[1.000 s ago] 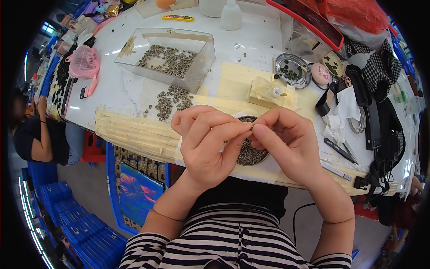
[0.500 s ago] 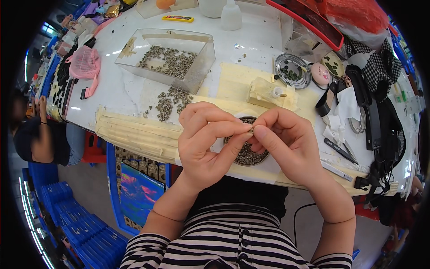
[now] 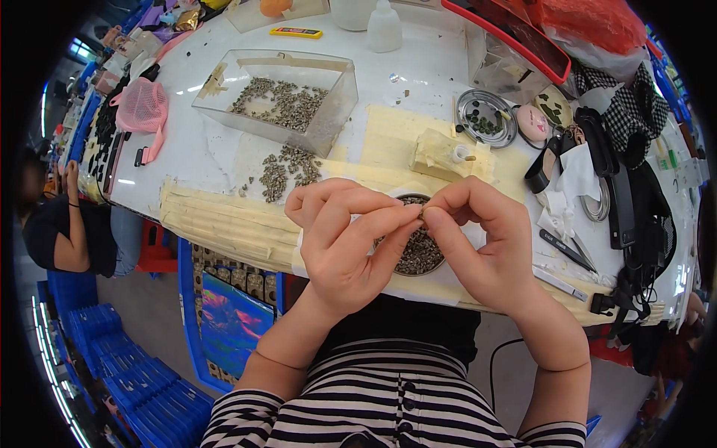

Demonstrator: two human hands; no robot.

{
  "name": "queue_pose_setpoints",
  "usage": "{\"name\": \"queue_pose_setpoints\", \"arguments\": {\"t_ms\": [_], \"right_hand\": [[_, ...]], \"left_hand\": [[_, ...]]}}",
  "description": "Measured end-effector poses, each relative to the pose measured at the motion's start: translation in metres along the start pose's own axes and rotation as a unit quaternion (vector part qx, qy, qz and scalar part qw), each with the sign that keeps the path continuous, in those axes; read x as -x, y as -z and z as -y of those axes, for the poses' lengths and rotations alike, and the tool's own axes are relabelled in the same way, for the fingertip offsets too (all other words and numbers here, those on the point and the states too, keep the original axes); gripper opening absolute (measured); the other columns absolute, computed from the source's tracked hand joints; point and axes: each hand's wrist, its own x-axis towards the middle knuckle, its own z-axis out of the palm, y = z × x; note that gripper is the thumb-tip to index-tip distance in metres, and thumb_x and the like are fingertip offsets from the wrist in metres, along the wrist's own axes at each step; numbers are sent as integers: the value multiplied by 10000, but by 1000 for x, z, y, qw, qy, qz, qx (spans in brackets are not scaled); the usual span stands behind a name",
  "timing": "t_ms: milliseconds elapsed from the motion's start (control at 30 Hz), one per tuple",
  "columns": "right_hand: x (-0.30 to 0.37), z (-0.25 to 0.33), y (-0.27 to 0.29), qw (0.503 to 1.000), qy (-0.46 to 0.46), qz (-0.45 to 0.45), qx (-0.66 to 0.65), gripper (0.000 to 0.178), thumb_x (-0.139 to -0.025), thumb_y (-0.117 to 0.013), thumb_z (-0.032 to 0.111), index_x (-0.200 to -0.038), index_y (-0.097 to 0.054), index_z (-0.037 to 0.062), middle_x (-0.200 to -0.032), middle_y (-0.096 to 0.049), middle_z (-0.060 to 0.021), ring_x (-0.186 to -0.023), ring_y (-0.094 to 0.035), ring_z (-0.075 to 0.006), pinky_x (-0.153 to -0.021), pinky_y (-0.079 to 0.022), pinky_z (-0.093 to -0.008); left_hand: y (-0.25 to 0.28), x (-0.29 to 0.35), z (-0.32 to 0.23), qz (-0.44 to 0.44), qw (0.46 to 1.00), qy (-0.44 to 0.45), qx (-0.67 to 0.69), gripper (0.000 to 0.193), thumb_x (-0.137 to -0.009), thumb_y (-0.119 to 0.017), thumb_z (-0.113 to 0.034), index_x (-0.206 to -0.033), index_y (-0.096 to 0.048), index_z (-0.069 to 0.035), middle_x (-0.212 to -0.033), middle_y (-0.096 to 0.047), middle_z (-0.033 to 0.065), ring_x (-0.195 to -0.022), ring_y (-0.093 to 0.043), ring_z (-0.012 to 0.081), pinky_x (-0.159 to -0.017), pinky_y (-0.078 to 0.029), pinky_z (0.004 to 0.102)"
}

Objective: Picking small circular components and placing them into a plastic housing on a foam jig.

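Observation:
My left hand [image 3: 347, 243] and my right hand [image 3: 478, 243] meet above a round dish [image 3: 437, 266] filled with small grey-brown metal parts [image 3: 415, 255]. Both hands are closed in a pinch, thumb against forefinger, and their fingertips touch each other. Whatever they hold between them is too small to make out. Beyond the left hand, more of the small parts [image 3: 287, 173] lie loose on the table. A clear plastic box [image 3: 340, 93] behind that heap has a layer of the same parts in it.
A tape-wrapped block [image 3: 433, 153] with a small white nozzle stands beyond the dish. To the right are a round metal tin [image 3: 515, 128] with dark green pieces, black-handled tweezers [image 3: 565, 250] and a red-edged phone [image 3: 515, 37]. A white squeeze bottle [image 3: 385, 28] stands at the back. Another person sits far left.
The fingers of my right hand have straightened and drawn back a little from beneath the pinch. My left hand has turned slightly. The fingertips stay together over the dish.

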Motion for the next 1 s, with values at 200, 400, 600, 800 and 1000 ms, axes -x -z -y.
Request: {"name": "queue_pose_setpoints", "arguments": {"t_ms": [200, 400, 600, 800, 1000], "right_hand": [[1, -1, -2, 998, -41, 12, -51, 88, -908, -664, 37, -877, -624, -35, -728, -652, -49, -641, -610, -77, -596, -498, -224], [3, 0, -4, 990, -96, 19, -100, 94, -926, -651, 55, -908, -620, -32, -750, -660, -39, -654, -593, -59, -603, -487, -218], [4, 0, -4, 986, -122, 26, -112, 102, -942, -635, 66, -918, -611, -31, -757, -650, -21, -662, -567, -39, -603, -468, -207], [3, 2, -4, 974, -159, 31, -157, 103, -957, -624, 74, -935, -605, -24, -762, -642, -9, -663, -553, -31, -602, -452, -199], [3, 2, -3, 981, -146, 37, -121, 100, -966, -616, 79, -941, -607, -18, -783, -642, -22, -697, -580, -48, -637, -474, -207]], "left_hand": [[0, 0, 0, -1, 1000, 17, 6, 192, -726, -815, -94, -898, -745, -143, -878, -653, -38, -877, -556, 184, -826, -324, 325], [1, 0, 0, 0, 1000, 23, 11, 181, -736, -812, -98, -897, -743, -142, -872, -649, -32, -874, -559, 189, -829, -338, 331], [1, 0, 0, -1, 1000, 22, 12, 175, -740, -810, -101, -896, -741, -137, -868, -646, -30, -870, -559, 191, -827, -342, 331], [0, 0, 1, -3, 999, 28, 37, 168, -744, -804, -92, -893, -738, -134, -859, -646, -27, -847, -560, 187, -819, -337, 326], [-1, -1, 2, 1, 999, 31, 35, 164, -749, -795, -86, -892, -732, -134, -845, -641, -24, -833, -557, 188, -809, -327, 325]]}}
